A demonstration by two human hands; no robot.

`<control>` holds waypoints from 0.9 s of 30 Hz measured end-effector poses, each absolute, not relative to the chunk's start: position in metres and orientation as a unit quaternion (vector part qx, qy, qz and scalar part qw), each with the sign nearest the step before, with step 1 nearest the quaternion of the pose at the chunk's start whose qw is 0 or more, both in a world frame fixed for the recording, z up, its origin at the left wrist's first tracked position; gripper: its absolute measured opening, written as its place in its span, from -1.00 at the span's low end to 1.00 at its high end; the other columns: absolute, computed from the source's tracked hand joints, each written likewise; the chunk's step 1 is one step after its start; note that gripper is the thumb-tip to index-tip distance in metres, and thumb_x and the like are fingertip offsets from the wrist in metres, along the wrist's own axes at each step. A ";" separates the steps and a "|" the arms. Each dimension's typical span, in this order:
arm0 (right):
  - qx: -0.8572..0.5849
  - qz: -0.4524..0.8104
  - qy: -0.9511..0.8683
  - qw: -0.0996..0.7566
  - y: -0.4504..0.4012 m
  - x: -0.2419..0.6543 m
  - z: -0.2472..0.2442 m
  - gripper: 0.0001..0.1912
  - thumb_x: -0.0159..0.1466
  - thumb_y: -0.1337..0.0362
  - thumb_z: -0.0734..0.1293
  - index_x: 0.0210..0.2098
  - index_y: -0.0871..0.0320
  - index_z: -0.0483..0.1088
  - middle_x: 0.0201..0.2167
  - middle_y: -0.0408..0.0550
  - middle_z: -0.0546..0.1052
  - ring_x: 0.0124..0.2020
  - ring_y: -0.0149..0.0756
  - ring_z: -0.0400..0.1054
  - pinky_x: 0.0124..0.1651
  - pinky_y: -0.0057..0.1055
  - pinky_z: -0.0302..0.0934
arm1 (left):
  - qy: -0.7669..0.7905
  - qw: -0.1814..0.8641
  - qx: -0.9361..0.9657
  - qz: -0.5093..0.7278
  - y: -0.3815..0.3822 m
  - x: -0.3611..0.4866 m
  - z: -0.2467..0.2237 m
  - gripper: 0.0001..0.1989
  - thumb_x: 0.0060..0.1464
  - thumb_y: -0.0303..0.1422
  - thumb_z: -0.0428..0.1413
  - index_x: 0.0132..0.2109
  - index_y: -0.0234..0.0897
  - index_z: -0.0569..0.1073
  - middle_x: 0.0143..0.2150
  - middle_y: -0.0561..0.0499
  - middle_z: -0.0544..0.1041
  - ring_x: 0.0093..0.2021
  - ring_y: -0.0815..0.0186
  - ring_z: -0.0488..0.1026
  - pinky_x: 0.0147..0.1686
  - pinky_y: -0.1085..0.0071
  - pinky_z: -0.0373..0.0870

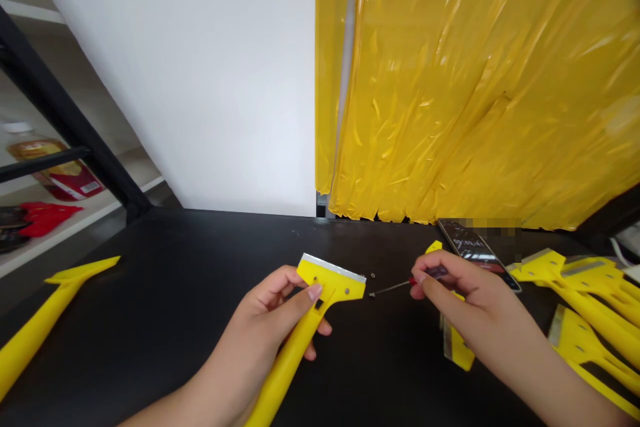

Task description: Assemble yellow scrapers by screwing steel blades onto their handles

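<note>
My left hand point(273, 320) grips a yellow scraper point(333, 283) just below its head, thumb on the front. A metal blade edge runs along the top of that head, and a screw shows at its right side. My right hand point(455, 287) pinches a small screwdriver point(395, 287) with a red part by the fingers. The screwdriver's thin shaft points left, its tip at a small screw point(372, 295) to the right of the scraper head. A tiny nut or washer point(373, 275) lies just beyond. Yellow scraper pieces point(459, 347) are partly hidden behind my right hand.
Several yellow scrapers point(590, 293) lie at the right of the black table point(165, 320). Another scraper point(55, 307) is at the far left. A phone point(477, 248) rests near the back edge. Yellow plastic sheeting point(475, 80) and a white panel point(225, 80) stand behind; shelves hold a bottle point(65, 167).
</note>
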State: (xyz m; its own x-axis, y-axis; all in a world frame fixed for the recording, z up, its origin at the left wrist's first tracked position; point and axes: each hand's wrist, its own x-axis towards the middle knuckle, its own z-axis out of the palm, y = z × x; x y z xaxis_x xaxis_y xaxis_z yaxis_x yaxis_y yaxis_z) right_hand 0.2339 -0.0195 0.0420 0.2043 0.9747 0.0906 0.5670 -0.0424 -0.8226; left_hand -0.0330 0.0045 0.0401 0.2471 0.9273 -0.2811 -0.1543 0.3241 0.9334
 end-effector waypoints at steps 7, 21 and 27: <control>-0.670 0.249 -0.583 0.386 -0.023 0.233 0.045 -0.82 0.36 0.04 0.30 -0.21 -0.04 0.47 -0.38 -0.19 0.58 -0.22 -0.18 0.47 -0.23 -0.29 0.19 | 0.468 0.669 0.413 0.404 0.004 -0.032 0.041 -0.74 0.17 -0.20 0.31 -0.25 -0.21 0.40 -0.43 0.05 0.57 -0.44 0.31 0.52 -0.53 0.49 0.49; -0.663 0.252 -0.607 0.358 -0.025 0.232 0.042 -0.78 0.40 0.05 0.24 -0.23 -0.02 0.45 -0.37 -0.13 0.55 -0.23 -0.17 0.43 -0.36 -0.31 0.17 | 0.473 0.668 0.406 0.406 0.004 -0.031 0.043 -0.73 0.16 -0.18 0.32 -0.26 -0.20 0.41 -0.42 0.05 0.57 -0.44 0.32 0.51 -0.52 0.48 0.48; -0.664 0.238 -0.609 0.363 -0.025 0.235 0.040 -0.79 0.40 0.06 0.25 -0.22 -0.03 0.46 -0.35 -0.14 0.58 -0.22 -0.16 0.47 -0.38 -0.33 0.19 | 0.468 0.675 0.403 0.403 0.004 -0.033 0.042 -0.72 0.16 -0.18 0.33 -0.24 -0.19 0.40 -0.38 0.05 0.58 -0.44 0.31 0.53 -0.52 0.47 0.49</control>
State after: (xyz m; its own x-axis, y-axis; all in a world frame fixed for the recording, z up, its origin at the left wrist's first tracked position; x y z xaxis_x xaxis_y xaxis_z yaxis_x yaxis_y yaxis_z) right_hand 0.2350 -0.0250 0.0399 0.1444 0.9815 0.1260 0.6361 0.0055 -0.7716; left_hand -0.0331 0.0043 0.0420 0.2368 0.9218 -0.3068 -0.1668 0.3497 0.9219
